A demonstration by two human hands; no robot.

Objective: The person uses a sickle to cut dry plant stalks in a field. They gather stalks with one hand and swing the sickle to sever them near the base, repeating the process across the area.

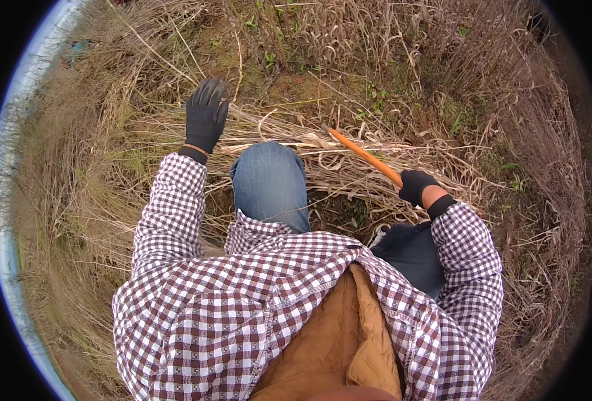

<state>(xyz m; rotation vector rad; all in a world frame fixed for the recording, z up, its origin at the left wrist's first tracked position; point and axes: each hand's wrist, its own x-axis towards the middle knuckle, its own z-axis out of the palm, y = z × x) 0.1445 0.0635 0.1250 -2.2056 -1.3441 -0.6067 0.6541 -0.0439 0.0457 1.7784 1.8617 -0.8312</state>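
My left hand (206,114), in a dark glove, is stretched out over the left end of a flattened layer of dry grass stalks (356,175). Its fingers are extended and hold nothing that I can see. My right hand (416,187), also gloved, is closed around the near end of a long orange handle (366,156). This handle slants away to the upper left across the stalks. At its far end is a short dark tip (325,128); whether a blade continues into the grass cannot be made out.
My jeans-covered knee (270,180) juts forward between my hands, up against the stalks. Tall dry grass (376,30) stands ahead, with brushy dry growth (531,135) on the right and more grass (80,200) on the left. Bare soil with small green plants (376,97) lies beyond the stalks.
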